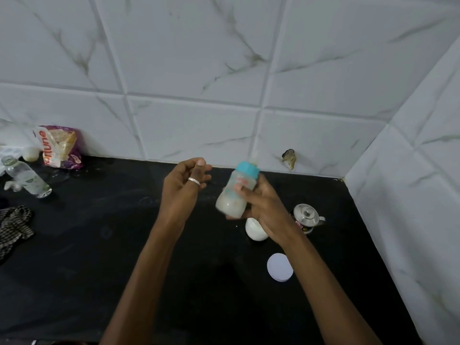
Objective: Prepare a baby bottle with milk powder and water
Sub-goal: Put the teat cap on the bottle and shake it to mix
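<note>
My right hand (261, 207) grips a baby bottle (235, 192) above the black counter. The bottle has a teal collar with a pale teat, is tilted to the right, looks motion-blurred, and holds milky liquid in its lower part. My left hand (183, 185), with a ring on one finger, hovers just left of the bottle with fingers loosely curled and holds nothing. Under my right hand stands a white jar (255, 231), partly hidden. Its flat white lid (280, 267) lies nearer to me on the counter (124, 232).
A small steel kettle (307, 216) stands right of the jar. At far left lie a clear plastic bottle (25, 178), a purple-and-white food packet (61, 146) against the tiled wall, and a striped cloth (13, 224). The tiled walls meet in a corner at right.
</note>
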Available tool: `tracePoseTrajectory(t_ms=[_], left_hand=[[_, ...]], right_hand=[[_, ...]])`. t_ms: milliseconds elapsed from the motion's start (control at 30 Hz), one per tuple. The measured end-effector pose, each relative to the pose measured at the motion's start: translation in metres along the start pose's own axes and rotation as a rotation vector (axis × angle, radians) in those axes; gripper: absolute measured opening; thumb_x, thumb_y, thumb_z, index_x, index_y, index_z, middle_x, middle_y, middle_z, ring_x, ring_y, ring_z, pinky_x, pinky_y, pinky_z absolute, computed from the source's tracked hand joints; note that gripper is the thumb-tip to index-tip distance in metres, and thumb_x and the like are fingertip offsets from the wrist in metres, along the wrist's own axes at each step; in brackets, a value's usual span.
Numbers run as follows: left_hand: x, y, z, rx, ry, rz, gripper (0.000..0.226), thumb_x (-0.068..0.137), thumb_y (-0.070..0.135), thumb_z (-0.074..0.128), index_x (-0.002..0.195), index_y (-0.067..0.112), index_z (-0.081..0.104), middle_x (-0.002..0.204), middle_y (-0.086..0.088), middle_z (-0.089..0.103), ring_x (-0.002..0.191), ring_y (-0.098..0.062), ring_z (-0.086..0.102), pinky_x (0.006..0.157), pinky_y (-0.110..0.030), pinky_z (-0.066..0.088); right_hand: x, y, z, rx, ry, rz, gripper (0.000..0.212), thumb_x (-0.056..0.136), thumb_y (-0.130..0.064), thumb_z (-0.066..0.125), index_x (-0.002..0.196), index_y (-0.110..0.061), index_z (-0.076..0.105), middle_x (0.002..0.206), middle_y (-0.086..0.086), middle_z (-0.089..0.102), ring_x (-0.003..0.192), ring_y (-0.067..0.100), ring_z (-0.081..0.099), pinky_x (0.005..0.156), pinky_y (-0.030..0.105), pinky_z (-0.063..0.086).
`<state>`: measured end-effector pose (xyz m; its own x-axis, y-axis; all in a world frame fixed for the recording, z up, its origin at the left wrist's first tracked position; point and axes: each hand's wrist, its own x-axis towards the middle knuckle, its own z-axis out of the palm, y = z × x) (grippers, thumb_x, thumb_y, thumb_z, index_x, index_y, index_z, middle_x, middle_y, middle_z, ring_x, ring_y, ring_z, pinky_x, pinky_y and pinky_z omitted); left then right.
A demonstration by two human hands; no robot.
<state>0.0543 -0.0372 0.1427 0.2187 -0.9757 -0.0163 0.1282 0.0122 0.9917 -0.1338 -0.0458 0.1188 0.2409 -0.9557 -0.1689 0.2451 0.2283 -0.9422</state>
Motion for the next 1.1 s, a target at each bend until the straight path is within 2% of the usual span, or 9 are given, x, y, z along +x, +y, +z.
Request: tracePoseTrajectory(t_ms=[100, 233, 367, 500, 667, 800, 900, 1033, 1100], left_hand=[[0.0, -0.001, 0.0, 0.003, 0.011, 0.005, 0.021, 0.103, 0.034, 0.06, 0.116, 0.02, 0.068, 0.107, 0.002, 0.078, 0.095, -0.011, 0.074, 0.085, -0.03, 0.056], [0.0, -0.001, -0.001, 0.017, -0.006, -0.006, 0.024, 0.103, 0.033, 0.059, 0.12, 0.018, 0.067, 0.109, 0.002, 0.078, 0.098, -0.012, 0.074, 0.088, -0.032, 0.057], [0.0, -0.002, -0.003, 0.012, 0.015, 0.005, 0.023, 0.103, 0.033, 0.06, 0.118, 0.018, 0.069, 0.108, 0.002, 0.078, 0.095, -0.012, 0.074, 0.085, -0.029, 0.057], [0.001, -0.002, -0.003, 0.017, -0.003, -0.005, 0.021, 0.103, 0.032, 0.059, 0.117, 0.02, 0.068, 0.11, 0.002, 0.078, 0.1, -0.016, 0.074, 0.088, -0.031, 0.057], [0.0, -0.002, -0.003, 0.017, 0.011, 0.009, 0.023, 0.103, 0.032, 0.059, 0.118, 0.018, 0.068, 0.11, 0.0, 0.078, 0.095, -0.01, 0.074, 0.088, -0.032, 0.057], [0.0, -0.001, -0.003, 0.026, -0.011, 0.0, 0.023, 0.104, 0.032, 0.058, 0.119, 0.019, 0.068, 0.111, 0.002, 0.077, 0.098, -0.011, 0.074, 0.087, -0.03, 0.057], [0.0, 0.0, -0.001, 0.026, -0.007, 0.01, 0.022, 0.104, 0.032, 0.058, 0.118, 0.018, 0.069, 0.11, 0.003, 0.078, 0.097, -0.012, 0.074, 0.085, -0.028, 0.057], [-0.002, 0.001, -0.003, 0.028, -0.016, 0.004, 0.024, 0.104, 0.031, 0.057, 0.12, 0.018, 0.068, 0.112, 0.002, 0.077, 0.099, -0.012, 0.074, 0.088, -0.03, 0.058], [-0.002, 0.001, -0.003, 0.023, -0.01, 0.005, 0.022, 0.104, 0.032, 0.058, 0.118, 0.019, 0.068, 0.111, 0.002, 0.077, 0.098, -0.01, 0.074, 0.088, -0.03, 0.058]], right_hand=[[0.001, -0.002, 0.0, 0.168, 0.094, -0.03, 0.057, 0.083, -0.029, 0.074, 0.132, -0.016, 0.048, 0.13, 0.024, 0.059, 0.117, 0.037, 0.068, 0.072, 0.052, 0.062], [-0.001, 0.007, -0.001, -0.091, -0.035, 0.031, 0.062, 0.082, -0.026, 0.077, 0.135, -0.015, 0.047, 0.136, 0.028, 0.057, 0.123, 0.041, 0.064, 0.078, 0.058, 0.062], [0.005, -0.002, -0.006, 0.199, 0.161, -0.063, 0.06, 0.082, -0.026, 0.075, 0.134, -0.015, 0.049, 0.128, 0.022, 0.061, 0.117, 0.037, 0.068, 0.075, 0.056, 0.062], [0.003, -0.001, -0.008, -0.121, 0.013, -0.024, 0.055, 0.083, -0.026, 0.077, 0.131, -0.021, 0.051, 0.132, 0.022, 0.063, 0.123, 0.036, 0.065, 0.087, 0.06, 0.06], [0.005, -0.008, -0.007, 0.142, 0.183, -0.109, 0.06, 0.083, -0.027, 0.074, 0.135, -0.013, 0.048, 0.124, 0.019, 0.063, 0.115, 0.034, 0.069, 0.077, 0.054, 0.062], [0.0, 0.0, -0.006, -0.163, -0.006, -0.023, 0.055, 0.083, -0.028, 0.076, 0.132, -0.02, 0.053, 0.131, 0.019, 0.066, 0.121, 0.032, 0.067, 0.084, 0.049, 0.062], [0.001, 0.0, -0.005, 0.03, 0.078, -0.052, 0.061, 0.082, -0.03, 0.078, 0.134, -0.017, 0.049, 0.133, 0.024, 0.062, 0.122, 0.039, 0.066, 0.085, 0.059, 0.06], [-0.003, -0.001, -0.007, -0.207, -0.068, 0.002, 0.054, 0.085, -0.026, 0.075, 0.134, -0.02, 0.051, 0.13, 0.019, 0.066, 0.122, 0.035, 0.066, 0.091, 0.052, 0.06], [-0.003, -0.005, -0.01, -0.097, -0.061, -0.037, 0.053, 0.086, -0.023, 0.073, 0.133, -0.014, 0.05, 0.126, 0.021, 0.067, 0.12, 0.037, 0.067, 0.089, 0.055, 0.06]])
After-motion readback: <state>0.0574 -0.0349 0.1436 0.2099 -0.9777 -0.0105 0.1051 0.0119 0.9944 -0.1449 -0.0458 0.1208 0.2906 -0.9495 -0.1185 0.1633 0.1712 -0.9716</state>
